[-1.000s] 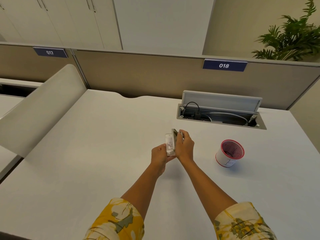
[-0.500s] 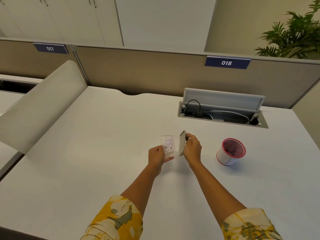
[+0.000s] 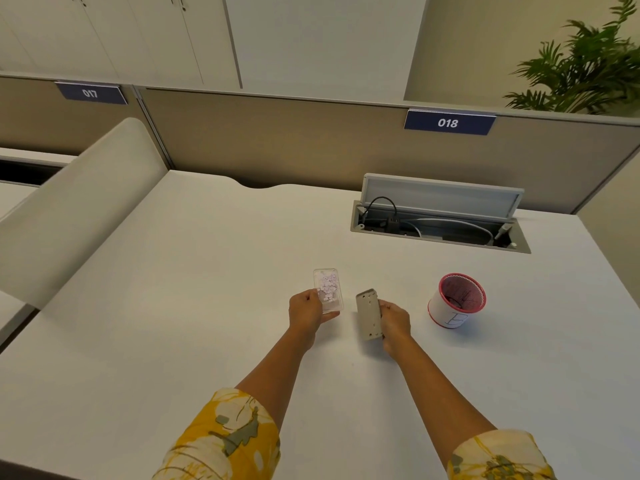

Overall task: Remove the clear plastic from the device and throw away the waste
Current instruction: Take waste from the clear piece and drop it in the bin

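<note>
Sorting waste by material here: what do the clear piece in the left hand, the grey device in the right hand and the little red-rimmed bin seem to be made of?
Clear piece: looks like thin, glossy transparent plastic; the desk shows through it around a pinkish pattern.
Grey device: probably matte plastic or metal; flat, dull, small holes, so the look leaves it open.
Bin: looks like paper or card; white matte wall with handwriting, red rim.

The left hand (image 3: pixel 305 310) covers the near left corner of the clear plastic case with a pale pink pattern (image 3: pixel 328 289), and that pattern is too small to make out. The right hand's fingers (image 3: pixel 385 308) wrap behind the flat grey rectangular device (image 3: pixel 369 315), hiding its far face. To the right of that grip, the contents of the red-rimmed white paper cup (image 3: pixel 457 299) are dark and unclear, and both yellow floral sleeves (image 3: pixel 225 441) are cut off by the bottom edge.
</note>
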`<state>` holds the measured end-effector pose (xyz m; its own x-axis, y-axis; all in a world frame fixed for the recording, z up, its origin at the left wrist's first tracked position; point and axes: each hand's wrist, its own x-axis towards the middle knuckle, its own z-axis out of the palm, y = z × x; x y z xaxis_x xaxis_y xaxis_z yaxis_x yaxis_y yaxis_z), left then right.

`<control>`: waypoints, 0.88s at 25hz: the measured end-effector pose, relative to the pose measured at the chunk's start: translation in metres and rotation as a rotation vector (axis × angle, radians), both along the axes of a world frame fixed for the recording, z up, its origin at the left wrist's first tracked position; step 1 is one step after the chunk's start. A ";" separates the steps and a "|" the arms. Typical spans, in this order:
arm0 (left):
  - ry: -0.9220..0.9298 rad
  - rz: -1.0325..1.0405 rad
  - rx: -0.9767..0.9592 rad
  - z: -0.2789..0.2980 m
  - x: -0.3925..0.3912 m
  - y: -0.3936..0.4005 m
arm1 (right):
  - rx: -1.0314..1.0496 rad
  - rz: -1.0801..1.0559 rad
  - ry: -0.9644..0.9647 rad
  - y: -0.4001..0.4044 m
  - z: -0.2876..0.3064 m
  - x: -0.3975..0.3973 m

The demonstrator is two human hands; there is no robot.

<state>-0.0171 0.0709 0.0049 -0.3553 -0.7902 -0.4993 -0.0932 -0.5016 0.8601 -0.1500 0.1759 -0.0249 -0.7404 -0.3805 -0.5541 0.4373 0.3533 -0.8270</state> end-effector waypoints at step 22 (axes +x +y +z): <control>0.094 -0.075 0.008 0.012 -0.021 0.023 | 0.228 0.044 0.432 0.034 -0.005 0.007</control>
